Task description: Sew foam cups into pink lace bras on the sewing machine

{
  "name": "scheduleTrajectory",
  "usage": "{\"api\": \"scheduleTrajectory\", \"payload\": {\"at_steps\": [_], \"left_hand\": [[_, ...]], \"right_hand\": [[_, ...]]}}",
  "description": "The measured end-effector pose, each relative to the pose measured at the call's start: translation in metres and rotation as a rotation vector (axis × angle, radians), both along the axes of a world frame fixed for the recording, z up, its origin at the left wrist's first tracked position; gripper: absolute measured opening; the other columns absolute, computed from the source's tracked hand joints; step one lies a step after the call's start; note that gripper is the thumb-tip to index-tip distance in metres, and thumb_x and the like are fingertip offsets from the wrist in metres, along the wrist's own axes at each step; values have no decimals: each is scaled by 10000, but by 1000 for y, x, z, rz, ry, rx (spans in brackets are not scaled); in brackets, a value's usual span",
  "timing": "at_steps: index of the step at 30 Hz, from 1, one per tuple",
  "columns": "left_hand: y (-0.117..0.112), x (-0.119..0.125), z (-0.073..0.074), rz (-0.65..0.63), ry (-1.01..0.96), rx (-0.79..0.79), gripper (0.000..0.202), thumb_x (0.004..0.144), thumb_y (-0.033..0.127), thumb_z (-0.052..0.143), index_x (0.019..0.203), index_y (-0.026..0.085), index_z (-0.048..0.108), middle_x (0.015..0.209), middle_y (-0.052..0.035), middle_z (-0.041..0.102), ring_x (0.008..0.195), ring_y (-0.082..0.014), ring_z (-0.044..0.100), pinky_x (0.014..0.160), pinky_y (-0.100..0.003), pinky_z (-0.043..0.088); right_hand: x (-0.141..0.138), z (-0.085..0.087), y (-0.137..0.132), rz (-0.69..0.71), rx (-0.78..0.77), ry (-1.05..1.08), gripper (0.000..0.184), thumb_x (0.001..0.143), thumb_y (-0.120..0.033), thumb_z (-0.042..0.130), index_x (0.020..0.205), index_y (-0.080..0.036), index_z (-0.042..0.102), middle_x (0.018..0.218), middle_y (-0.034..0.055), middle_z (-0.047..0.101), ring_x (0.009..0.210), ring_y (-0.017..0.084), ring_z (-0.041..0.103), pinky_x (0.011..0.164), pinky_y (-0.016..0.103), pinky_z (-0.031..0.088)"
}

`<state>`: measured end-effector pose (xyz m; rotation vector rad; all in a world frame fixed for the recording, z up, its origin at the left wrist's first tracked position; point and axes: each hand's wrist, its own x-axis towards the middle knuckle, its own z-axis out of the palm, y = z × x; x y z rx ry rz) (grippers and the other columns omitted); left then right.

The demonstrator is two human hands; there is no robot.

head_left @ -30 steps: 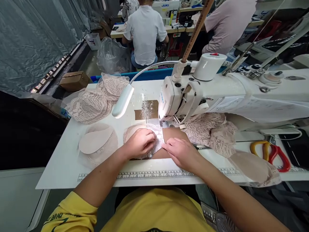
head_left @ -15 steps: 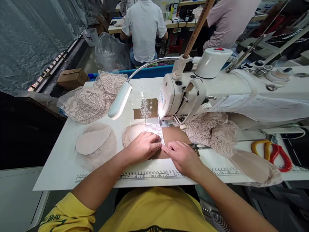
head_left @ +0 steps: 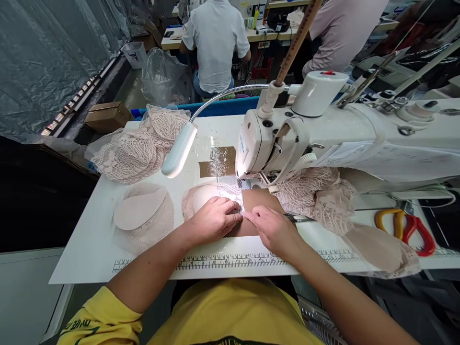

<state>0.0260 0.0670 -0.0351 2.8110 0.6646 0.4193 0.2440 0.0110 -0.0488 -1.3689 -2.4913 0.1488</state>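
A beige lace cup piece point(head_left: 204, 195) lies flat by the needle area of the white sewing machine point(head_left: 253, 143), its edge lit by the lamp. My left hand point(head_left: 214, 219) rests on its right part, fingers bent and closed on the lace. From the other side my right hand point(head_left: 275, 231) meets the same edge, index finger stretched to the lace and the other fingers curled; the fingertips of both hands nearly touch. Under the hands is a brown patch point(head_left: 261, 200) on the table. Small dark-handled snips point(head_left: 300, 218) lie beside my right hand, partly hidden.
Stacked lace pieces point(head_left: 132, 148) and a smooth pad point(head_left: 140, 209) on lace lie to the left. More lace point(head_left: 311, 191) bunches under the machine arm. Scissors point(head_left: 413, 232) with red and yellow handles lie right. A lamp point(head_left: 179, 149) overhangs the table. Co-workers sit beyond.
My right hand has shifted slightly, its index finger now straighter and pointing at the lace edge. My left hand and the cup piece have barely moved.
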Motion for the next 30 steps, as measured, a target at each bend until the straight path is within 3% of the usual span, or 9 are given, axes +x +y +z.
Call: {"api": "scheduleTrajectory", "payload": {"at_steps": [5, 10, 18, 23, 26, 30], "left_hand": [[5, 0, 4, 54, 5, -4, 323, 975, 274, 383, 1163, 169, 624, 1152, -121, 624, 933, -210, 556, 805, -350, 462], [12, 4, 2, 101, 156, 131, 371, 949, 220, 385, 1279, 146, 539, 1342, -143, 524, 934, -241, 543, 729, -361, 433], [15, 9, -2, 98, 259, 212, 379, 930, 176, 392, 1272, 101, 538, 1254, -151, 566, 886, -240, 531, 731, -367, 404], [14, 11, 2, 111, 265, 188, 303, 934, 149, 369, 1094, 111, 623, 1158, -143, 590, 849, -223, 536, 708, -359, 397], [14, 11, 1, 94, 269, 199, 273, 919, 137, 385, 939, 113, 656, 1223, -149, 563, 828, -221, 535, 668, -370, 386], [16, 10, -3, 56, 287, 226, 245, 868, 99, 437, 938, 104, 671, 1273, -158, 552, 873, -240, 538, 665, -377, 389]], "right_hand": [[-4, 3, 2, -8, -17, -77, 385, 790, 8, 415, 1034, -169, 655, 802, 51, 552, 694, 167, 463, 608, 274, 336], [-6, 4, 0, -11, 10, -96, 353, 796, 2, 422, 1023, -156, 642, 785, 47, 542, 717, 174, 463, 659, 281, 344], [-7, 2, -2, -16, 12, -96, 379, 770, 13, 432, 1042, -153, 637, 778, 41, 533, 722, 182, 448, 652, 294, 331], [-6, 1, -2, -13, 27, -56, 383, 765, 27, 417, 1025, -149, 636, 763, 39, 519, 708, 178, 433, 647, 291, 339], [-6, 0, -2, -16, 43, -52, 382, 768, 24, 417, 1029, -151, 634, 760, 38, 519, 704, 178, 432, 645, 291, 336], [-6, -1, -3, -24, 56, -56, 372, 784, 18, 406, 1014, -157, 639, 758, 40, 528, 701, 179, 435, 649, 290, 329]]}}
